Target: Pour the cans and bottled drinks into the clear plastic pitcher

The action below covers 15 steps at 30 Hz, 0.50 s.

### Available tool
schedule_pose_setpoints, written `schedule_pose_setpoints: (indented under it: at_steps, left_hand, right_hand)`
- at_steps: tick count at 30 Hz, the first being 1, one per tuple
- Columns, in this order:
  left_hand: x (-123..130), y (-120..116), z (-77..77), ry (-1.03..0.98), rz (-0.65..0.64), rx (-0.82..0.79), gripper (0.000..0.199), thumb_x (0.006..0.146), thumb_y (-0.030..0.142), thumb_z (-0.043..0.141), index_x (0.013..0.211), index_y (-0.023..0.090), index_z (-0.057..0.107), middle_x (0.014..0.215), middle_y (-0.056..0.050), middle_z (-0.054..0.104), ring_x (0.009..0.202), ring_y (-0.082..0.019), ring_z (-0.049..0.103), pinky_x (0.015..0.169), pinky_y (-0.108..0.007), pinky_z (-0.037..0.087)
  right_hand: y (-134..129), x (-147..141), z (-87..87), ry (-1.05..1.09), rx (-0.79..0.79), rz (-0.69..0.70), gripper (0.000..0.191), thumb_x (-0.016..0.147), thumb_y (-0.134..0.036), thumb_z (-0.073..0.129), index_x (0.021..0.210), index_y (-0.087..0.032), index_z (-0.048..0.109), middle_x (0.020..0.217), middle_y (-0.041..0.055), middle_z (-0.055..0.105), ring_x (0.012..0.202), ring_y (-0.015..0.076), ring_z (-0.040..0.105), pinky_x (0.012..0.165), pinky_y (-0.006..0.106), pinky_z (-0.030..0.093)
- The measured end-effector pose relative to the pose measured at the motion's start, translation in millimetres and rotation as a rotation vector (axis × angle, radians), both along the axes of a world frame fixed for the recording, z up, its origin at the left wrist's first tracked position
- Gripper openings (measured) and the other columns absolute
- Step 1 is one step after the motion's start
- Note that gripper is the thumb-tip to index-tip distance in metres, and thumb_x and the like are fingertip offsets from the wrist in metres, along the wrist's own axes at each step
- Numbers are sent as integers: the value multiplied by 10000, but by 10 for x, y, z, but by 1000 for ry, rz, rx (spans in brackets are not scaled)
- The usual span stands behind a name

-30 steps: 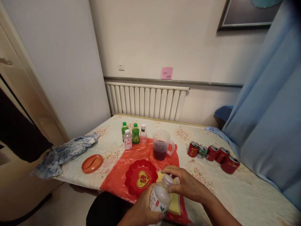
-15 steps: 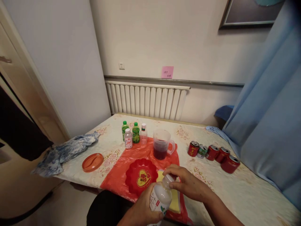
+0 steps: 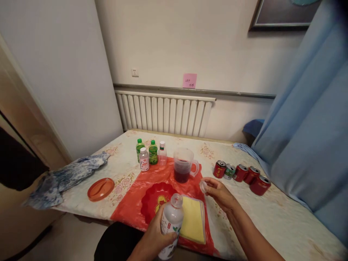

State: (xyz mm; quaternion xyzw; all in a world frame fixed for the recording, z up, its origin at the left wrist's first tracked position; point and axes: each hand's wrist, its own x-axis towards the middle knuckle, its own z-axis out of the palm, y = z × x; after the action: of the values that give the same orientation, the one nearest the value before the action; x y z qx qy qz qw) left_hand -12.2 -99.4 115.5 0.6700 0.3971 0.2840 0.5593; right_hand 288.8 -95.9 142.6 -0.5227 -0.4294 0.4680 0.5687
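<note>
A clear bottle (image 3: 174, 214) with a printed label is held by my left hand (image 3: 154, 235), its mouth uncovered. Between the thumb and fingers of my right hand (image 3: 221, 195) is a small whitish cap (image 3: 203, 186), to the right of the bottle. Behind the bottle lies a red scalloped plate (image 3: 149, 199), partly hidden by it. A folded yellow cloth (image 3: 193, 221) lies beside the bottle on a red plastic sheet (image 3: 127, 203). The clear jug (image 3: 182, 166) with dark liquid stands at the sheet's back.
Green-capped bottles (image 3: 153, 154), a pink-labelled bottle (image 3: 144, 160) and a clear bottle (image 3: 162, 154) stand at back left. An orange lid (image 3: 100, 189) and crumpled patterned cloth (image 3: 73, 177) lie left. Several cans (image 3: 241, 173) stand right, near a blue curtain (image 3: 307, 127).
The cap has come off the bottle; my right hand has moved right and up with it. The bottle is more upright and further left, showing more yellow cloth. The view has shifted slightly.
</note>
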Motion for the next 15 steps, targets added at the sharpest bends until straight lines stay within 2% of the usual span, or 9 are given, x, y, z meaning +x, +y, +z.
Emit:
schedule_pose_setpoints:
  at_steps: [3,9,15]
  left_hand:
    - [-26,58,-59,-12,52,-16,817,662,201,673,1427,189,386,1473,-113,522,1357,-319,469,1158,-439,364]
    - [-29,164,-114,-95,168,-32,860,635,250,686,1429,172,364,1436,-137,555,1328,-330,508,1151,-453,380]
    - [-53,282,-152,-81,222,-58,844,615,229,701,1387,205,363,1381,-118,600,1277,-305,561,1121,-431,420]
  right_hand:
    - [63,44,-227,18,-34,-32,502,579,-476,846,953,-188,676,824,11,674,691,163,607,662,289,469]
    - [211,32,-612,-29,-68,-76,544,516,-442,847,960,-186,663,784,17,692,709,201,653,730,348,519]
    - [524,18,-926,-257,-60,-152,357,590,-415,745,845,-187,642,792,29,701,760,232,653,767,374,512]
